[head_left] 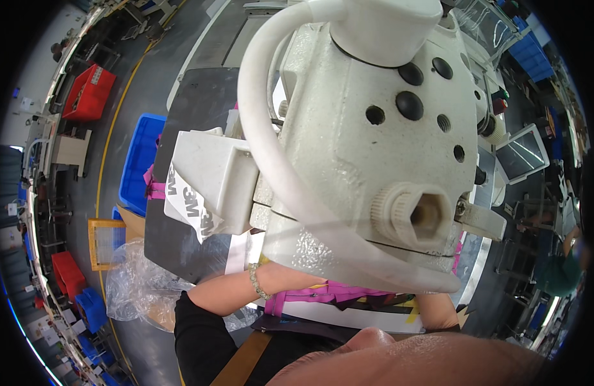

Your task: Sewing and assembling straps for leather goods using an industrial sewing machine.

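Note:
The cream-coloured head of an industrial sewing machine (335, 128) fills the middle of the view, with a thick white tube (255, 96) curving down across it. My left hand (294, 278), a beaded bracelet at its wrist, reaches in beneath the machine's near side; its fingers are hidden. My right hand (436, 309) is at the machine's lower right, showing little more than the wrist and forearm, the rest hidden behind the tube and machine. Between my arms lie magenta fabric strips (342, 294) on the near edge of the work surface. What either hand holds cannot be seen.
A dark table panel (168, 238) extends left of the machine. Beyond it stand a blue bin (139, 167) with magenta fabric, a yellow-framed screen (104, 244) and crumpled clear plastic (136, 283). A red crate (90, 93) stands farther left. A tablet-like screen (522, 154) is at right.

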Demonstrator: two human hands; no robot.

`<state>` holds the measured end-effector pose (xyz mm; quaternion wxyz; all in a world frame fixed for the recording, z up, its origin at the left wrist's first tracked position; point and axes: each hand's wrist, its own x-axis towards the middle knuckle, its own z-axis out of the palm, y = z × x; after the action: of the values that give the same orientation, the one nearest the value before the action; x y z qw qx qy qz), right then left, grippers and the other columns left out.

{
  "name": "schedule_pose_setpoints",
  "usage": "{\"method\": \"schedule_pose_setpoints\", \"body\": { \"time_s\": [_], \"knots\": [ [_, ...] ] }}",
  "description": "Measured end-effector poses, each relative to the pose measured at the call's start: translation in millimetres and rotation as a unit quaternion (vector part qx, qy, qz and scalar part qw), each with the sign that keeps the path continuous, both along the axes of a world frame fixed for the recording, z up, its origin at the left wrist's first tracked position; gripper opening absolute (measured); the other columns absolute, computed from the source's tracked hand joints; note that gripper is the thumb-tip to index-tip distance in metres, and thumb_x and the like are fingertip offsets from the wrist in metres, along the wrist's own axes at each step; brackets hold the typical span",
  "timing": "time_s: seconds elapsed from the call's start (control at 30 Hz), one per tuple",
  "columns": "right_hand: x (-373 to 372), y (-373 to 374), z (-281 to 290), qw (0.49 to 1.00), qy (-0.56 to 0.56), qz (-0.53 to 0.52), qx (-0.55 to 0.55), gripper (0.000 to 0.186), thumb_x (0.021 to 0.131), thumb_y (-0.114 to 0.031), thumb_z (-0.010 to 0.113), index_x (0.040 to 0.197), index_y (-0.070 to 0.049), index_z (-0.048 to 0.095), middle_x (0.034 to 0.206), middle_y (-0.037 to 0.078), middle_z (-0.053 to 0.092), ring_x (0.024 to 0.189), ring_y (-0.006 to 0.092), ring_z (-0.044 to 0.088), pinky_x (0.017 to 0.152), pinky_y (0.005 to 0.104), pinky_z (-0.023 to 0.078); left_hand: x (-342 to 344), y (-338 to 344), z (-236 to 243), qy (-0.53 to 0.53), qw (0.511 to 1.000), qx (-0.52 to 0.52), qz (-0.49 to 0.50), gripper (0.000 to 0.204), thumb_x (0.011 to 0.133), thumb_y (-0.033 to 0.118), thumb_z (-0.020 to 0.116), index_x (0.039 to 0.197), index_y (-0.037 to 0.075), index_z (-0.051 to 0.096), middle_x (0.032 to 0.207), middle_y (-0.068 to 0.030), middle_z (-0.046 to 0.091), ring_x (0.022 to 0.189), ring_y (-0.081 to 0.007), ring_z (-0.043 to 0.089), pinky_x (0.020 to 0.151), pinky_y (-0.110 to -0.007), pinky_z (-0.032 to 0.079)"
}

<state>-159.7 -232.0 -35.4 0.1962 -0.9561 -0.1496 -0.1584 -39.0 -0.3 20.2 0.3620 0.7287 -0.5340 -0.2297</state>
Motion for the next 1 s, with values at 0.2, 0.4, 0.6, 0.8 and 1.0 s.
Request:
{"method": "schedule_pose_setpoints", "body": {
  "time_s": [0.2,0.4,0.6,0.8,1.0],
  "knots": [
    [1,4,0,1.000,-0.006,-0.008,-0.005,0.041,0.072,-0.019,0.056,0.106,0.002,0.065,0.106,0.022,0.065,0.093,0.0342,0.066,0.074,0.0403,0.054,-1,-3,-22,-0.233,0.962,-0.140,-0.022,0.019,0.073,0.021,0.056,0.080,0.004,0.062,0.090,-0.0129,0.062,0.086,-0.0247,0.059,0.074,-0.035,0.047],
    [-16,7,-64,0.994,0.033,-0.072,-0.080,0.043,0.071,-0.020,0.056,0.106,0.003,0.064,0.105,0.022,0.065,0.091,0.0328,0.066,0.074,0.0414,0.053,-4,-9,-58,-0.274,0.942,-0.191,-0.042,0.017,0.069,0.021,0.056,0.071,0.004,0.059,0.084,-0.0111,0.059,0.082,-0.0236,0.056,0.072,-0.035,0.045],
    [26,8,25,0.994,-0.048,0.024,0.099,0.043,0.070,-0.018,0.056,0.107,0.004,0.063,0.106,0.022,0.064,0.091,0.0336,0.066,0.074,0.0424,0.053,3,-3,-17,-0.271,0.947,-0.163,-0.053,0.017,0.069,0.021,0.056,0.072,0.004,0.059,0.085,-0.0114,0.059,0.082,-0.0238,0.056,0.071,-0.035,0.045],
    [23,3,22,0.994,-0.031,0.013,0.106,0.038,0.073,-0.010,0.054,0.107,0.003,0.063,0.110,0.023,0.063,0.095,0.0362,0.064,0.075,0.0434,0.053,0,-1,-23,-0.272,0.952,-0.134,-0.045,0.016,0.071,0.020,0.059,0.079,0.006,0.061,0.092,-0.0129,0.063,0.083,-0.0241,0.059,0.072,-0.036,0.047],
    [22,1,18,0.999,-0.001,0.026,0.045,0.036,0.074,-0.009,0.055,0.107,0.002,0.063,0.111,0.022,0.063,0.100,0.0364,0.063,0.081,0.0441,0.051,5,-2,-17,-0.308,0.942,-0.125,-0.038,0.026,0.081,0.017,0.059,0.106,0.013,0.066,0.095,-0.0059,0.068,0.081,-0.0215,0.066,0.069,-0.033,0.053]
  ]
}}
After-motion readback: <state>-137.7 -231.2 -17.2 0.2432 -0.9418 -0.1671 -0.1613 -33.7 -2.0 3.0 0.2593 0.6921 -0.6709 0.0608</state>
